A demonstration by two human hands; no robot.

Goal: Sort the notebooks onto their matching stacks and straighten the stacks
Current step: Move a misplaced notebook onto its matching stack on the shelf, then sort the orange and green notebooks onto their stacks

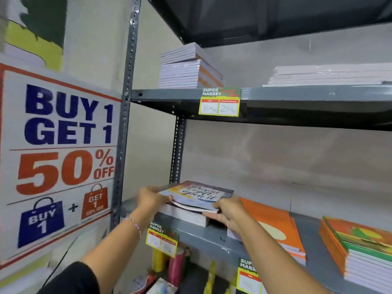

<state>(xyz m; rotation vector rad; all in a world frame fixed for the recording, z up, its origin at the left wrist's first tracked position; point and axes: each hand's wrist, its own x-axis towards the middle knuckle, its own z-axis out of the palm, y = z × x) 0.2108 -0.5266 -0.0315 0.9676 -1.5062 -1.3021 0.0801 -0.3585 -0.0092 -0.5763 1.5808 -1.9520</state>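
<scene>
A grey metal shelf rack with perforated uprights carries the goods. On the upper shelf sit a tall stack of white-edged notebooks at the left and a lower, wider white stack at the right. On the middle shelf lie three stacks: at the left, one topped by a lettered cover; beside it an orange-covered stack; well to the right, a stack with orange and green covers. Yellow price tags hang from the shelf edges.
</scene>
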